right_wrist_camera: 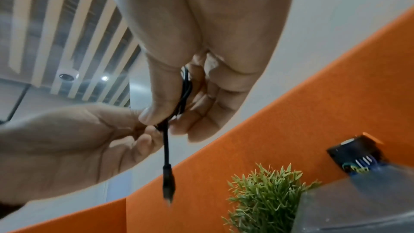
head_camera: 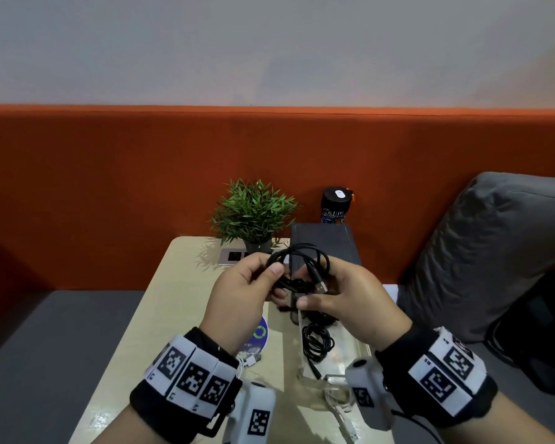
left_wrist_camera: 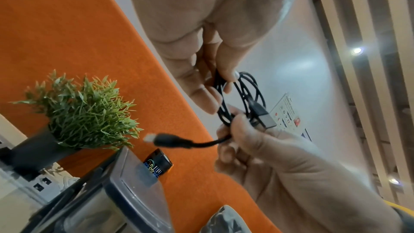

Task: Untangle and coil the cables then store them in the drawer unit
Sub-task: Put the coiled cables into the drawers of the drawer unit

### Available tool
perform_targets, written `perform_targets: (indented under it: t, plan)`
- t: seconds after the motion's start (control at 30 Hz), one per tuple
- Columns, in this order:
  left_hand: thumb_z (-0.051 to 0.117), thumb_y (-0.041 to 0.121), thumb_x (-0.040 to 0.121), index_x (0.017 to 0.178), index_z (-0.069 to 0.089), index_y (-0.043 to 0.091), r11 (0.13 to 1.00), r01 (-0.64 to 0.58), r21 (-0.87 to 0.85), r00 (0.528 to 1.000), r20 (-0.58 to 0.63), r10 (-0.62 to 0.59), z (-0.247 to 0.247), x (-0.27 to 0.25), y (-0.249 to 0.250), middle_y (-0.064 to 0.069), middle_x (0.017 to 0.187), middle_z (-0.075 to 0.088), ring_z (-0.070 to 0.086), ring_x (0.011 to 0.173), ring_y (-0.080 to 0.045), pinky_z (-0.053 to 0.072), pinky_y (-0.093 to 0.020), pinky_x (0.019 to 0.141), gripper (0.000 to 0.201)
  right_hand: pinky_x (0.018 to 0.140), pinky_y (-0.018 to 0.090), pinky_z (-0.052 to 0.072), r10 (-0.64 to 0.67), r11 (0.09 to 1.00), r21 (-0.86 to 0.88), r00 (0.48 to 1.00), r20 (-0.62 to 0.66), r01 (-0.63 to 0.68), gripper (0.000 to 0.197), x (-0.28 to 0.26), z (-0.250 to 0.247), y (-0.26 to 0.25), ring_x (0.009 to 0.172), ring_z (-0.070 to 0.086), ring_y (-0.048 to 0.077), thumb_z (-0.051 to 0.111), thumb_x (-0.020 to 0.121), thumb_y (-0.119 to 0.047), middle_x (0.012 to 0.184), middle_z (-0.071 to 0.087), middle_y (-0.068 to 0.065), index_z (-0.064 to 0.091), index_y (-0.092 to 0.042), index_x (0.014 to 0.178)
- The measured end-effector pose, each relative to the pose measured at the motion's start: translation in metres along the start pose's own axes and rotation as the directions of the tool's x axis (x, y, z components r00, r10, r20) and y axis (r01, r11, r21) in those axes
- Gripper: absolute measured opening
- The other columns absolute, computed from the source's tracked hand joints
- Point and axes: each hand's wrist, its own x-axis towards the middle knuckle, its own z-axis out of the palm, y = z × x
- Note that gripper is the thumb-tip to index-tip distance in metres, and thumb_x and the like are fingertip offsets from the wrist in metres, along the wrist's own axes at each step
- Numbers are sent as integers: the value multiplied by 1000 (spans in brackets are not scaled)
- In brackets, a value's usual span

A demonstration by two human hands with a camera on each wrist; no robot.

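Observation:
A black USB cable (head_camera: 297,259), wound into loose loops, is held above the table between both hands. My left hand (head_camera: 274,282) pinches the loops from the left with thumb and fingers (left_wrist_camera: 220,86). From the right, my right hand (head_camera: 314,293) grips the bundle where the strands cross (right_wrist_camera: 170,112). The flat USB plug (left_wrist_camera: 263,118) sticks up beside the right thumb, and the small plug (right_wrist_camera: 167,183) hangs free below the hands. The grey drawer unit (head_camera: 324,243) stands behind the hands. Its clear drawer (head_camera: 346,347) is pulled out toward me, with another coiled black cable (head_camera: 316,344) inside.
A potted plant (head_camera: 253,213) and a dark patterned bottle (head_camera: 335,205) stand at the back of the wooden table (head_camera: 180,299). A white cable (head_camera: 343,415) lies near the front edge and a blue disc (head_camera: 258,334) under my left wrist. A grey cushion (head_camera: 487,251) lies to the right.

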Motion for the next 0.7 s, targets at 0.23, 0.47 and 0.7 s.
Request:
perform_targets:
  t: [0.23, 0.47, 0.7]
  plan:
    - [50, 5, 94, 84, 65, 5, 1000, -4, 0, 1000, -1, 4, 7, -4, 3, -9, 74, 66, 63, 62, -15, 54, -21, 60, 18, 60, 15, 52, -24, 1000, -9, 975, -221, 22, 31, -3, 12, 2, 61, 66, 2, 74, 78, -5, 79, 69, -19, 61, -32, 87]
    - [47, 10, 96, 86, 63, -2, 994, 36, -107, 999, -29, -39, 10, -4, 2, -23, 85, 67, 67, 71, -25, 57, -26, 64, 23, 90, 49, 53, 72, 905, 425, 981, -183, 13, 25, -1, 21, -1, 92, 70, 23, 67, 77, 12, 90, 74, 5, 63, -8, 91]
    - [46, 11, 97, 82, 66, 9, 997, 20, -71, 999, -45, -23, 7, 2, 3, -12, 85, 72, 68, 75, -22, 57, -33, 62, 26, 87, 38, 54, 79, 787, 616, 995, -65, -23, 35, 1, 22, -7, 101, 68, 22, 70, 78, 2, 103, 73, 6, 70, -15, 108]
